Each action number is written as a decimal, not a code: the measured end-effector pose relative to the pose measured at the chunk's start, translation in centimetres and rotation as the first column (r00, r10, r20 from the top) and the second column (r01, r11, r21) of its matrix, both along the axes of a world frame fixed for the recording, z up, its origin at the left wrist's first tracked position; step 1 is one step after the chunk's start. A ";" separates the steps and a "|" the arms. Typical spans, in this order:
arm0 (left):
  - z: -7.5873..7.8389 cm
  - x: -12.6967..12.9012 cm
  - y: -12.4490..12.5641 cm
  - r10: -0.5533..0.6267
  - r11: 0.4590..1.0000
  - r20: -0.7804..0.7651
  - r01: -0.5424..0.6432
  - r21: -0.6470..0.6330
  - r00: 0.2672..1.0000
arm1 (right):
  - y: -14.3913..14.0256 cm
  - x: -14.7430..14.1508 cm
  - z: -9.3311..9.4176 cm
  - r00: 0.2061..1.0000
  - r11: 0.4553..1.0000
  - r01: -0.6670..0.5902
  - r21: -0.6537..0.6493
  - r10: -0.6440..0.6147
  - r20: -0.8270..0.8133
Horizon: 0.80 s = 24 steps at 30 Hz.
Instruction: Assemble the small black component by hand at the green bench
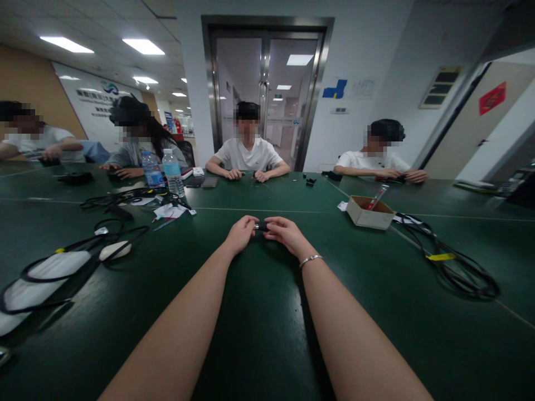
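A small black part [261, 226] is held between both hands, just above the dark green worktop [259, 312]. The fingers of the left hand [241, 233] are curled tight on its left end, and the fingers of the right hand [283, 231] are closed narrow on its right end. What kind of part it is cannot be told, because it is tiny and mostly hidden by the fingers.

The part could be dropped if the pinch is let loose on one side. On the dark worktop a black thing would be hard to find again. It could also be bent or snapped if it is pulled or twisted too hard, since it is gripped only at its ends.

A small open cardboard box [370, 213] sits well off to the right of the fingers, and a loop of black cable with a yellow tag [455, 267] lies farther right still. Black cables over white pouches [62, 267] lie far to the left. These could be knocked or snagged if an arm is swung wide. Other people are seated across the worktop, well beyond the fingers.
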State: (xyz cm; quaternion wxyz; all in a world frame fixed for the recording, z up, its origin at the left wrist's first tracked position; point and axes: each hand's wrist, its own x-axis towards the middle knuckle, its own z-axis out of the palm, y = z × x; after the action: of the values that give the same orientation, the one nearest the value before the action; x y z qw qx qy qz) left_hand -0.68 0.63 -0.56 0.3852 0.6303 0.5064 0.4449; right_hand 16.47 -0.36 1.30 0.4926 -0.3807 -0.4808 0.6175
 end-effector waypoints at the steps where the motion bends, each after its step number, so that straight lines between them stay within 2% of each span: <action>1: 0.0 0.0 0.0 0.004 1.000 0.004 -0.004 -0.006 1.000 | 0.0 0.0 0.0 1.000 1.000 0.004 0.000 -0.004 0.002; 8: 0.4 0.2 -0.4 -0.001 1.000 0.022 0.001 0.014 1.000 | 0.2 0.0 -0.2 1.000 1.000 -0.009 0.005 0.009 -0.005; 12: 0.3 0.2 -0.4 -0.012 1.000 0.051 0.013 -0.017 0.999 | 0.2 0.0 -0.1 1.000 1.000 -0.007 0.009 0.007 -0.004; 24: 0.0 0.0 0.1 -0.015 1.000 0.006 0.015 0.012 1.000 | 0.0 0.0 0.0 1.000 1.000 -0.004 0.002 0.004 0.001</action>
State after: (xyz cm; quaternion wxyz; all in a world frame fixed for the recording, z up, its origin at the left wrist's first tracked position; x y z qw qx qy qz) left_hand -0.69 0.74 -0.57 0.3863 0.6348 0.4979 0.4471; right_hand 16.44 -0.35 1.25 0.4915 -0.3797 -0.4822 0.6179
